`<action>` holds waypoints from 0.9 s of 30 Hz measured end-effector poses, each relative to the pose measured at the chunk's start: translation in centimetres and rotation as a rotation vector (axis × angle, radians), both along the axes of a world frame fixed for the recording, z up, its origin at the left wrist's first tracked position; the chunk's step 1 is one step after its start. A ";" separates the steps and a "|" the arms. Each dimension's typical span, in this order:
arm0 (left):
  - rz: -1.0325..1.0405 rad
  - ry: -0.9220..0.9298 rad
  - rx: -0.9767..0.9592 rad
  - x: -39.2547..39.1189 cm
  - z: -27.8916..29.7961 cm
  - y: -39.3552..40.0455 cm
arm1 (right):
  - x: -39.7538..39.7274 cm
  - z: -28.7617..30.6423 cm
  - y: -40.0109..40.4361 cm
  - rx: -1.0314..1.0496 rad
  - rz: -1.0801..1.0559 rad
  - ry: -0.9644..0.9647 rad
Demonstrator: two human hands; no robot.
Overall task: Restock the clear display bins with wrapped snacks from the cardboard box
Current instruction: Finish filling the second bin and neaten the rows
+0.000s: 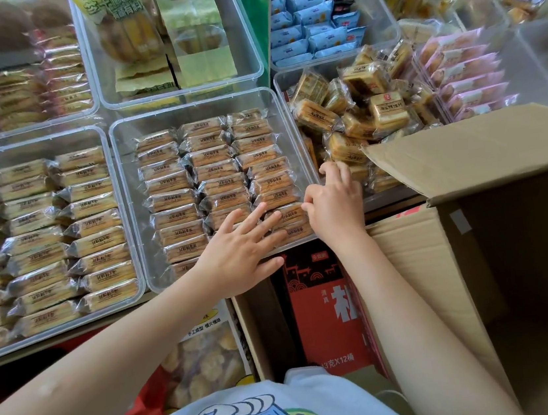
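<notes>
the middle clear bin [124, 177] on the counter [74, 332] is the landmark: it holds three neat rows of wrapped snacks [216, 173], nearly full. the left hand [236, 250] lies flat over the bin's near right corner, fingers straight and spread, pressing on the front packets, gripping nothing. the right hand [334, 200] sits at the bin's right rim, fingers curled; it seems to pinch the end of a packet [287, 214] in the rightmost row, though the fingertips are hard to make out. the open cardboard box [444, 255] stands to the right of and nearer than the bin, one flap lifted; its inside is dark. just right of the bin, a second bin [279, 82] holds a loose heap of similar snacks. left of it, a third bin [116, 199] is packed in tidy rows. below the bin's front edge stands a red carton [320, 312].
</notes>
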State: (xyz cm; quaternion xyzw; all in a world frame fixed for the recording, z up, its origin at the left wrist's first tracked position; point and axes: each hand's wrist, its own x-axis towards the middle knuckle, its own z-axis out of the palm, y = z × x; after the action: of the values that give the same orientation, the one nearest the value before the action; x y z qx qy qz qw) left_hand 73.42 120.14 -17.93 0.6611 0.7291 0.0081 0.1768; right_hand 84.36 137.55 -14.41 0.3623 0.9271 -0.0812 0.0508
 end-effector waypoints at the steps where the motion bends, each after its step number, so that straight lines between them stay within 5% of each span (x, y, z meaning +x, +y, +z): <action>1: -0.003 0.002 -0.006 0.0 0.0 0.2 | 0.0 -0.1 -0.1 0.006 -0.003 0.003; 10: 0.067 -0.043 0.075 -0.8 0.8 1.0 | -1.1 0.2 1.3 -0.123 -0.033 0.102; 16: 0.127 -0.025 -0.027 -0.9 0.8 1.0 | -3.1 -0.6 1.0 -0.049 -0.014 -0.107; 27: 0.091 -0.048 -0.051 -1.2 0.6 0.8 | -2.5 0.1 1.0 0.054 -0.030 0.089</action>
State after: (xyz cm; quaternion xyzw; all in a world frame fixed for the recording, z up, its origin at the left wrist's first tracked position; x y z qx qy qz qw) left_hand 72.18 120.93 -17.38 0.6223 0.7539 0.0137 0.2104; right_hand 81.89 138.53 -14.30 0.3734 0.9248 -0.0731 -0.0015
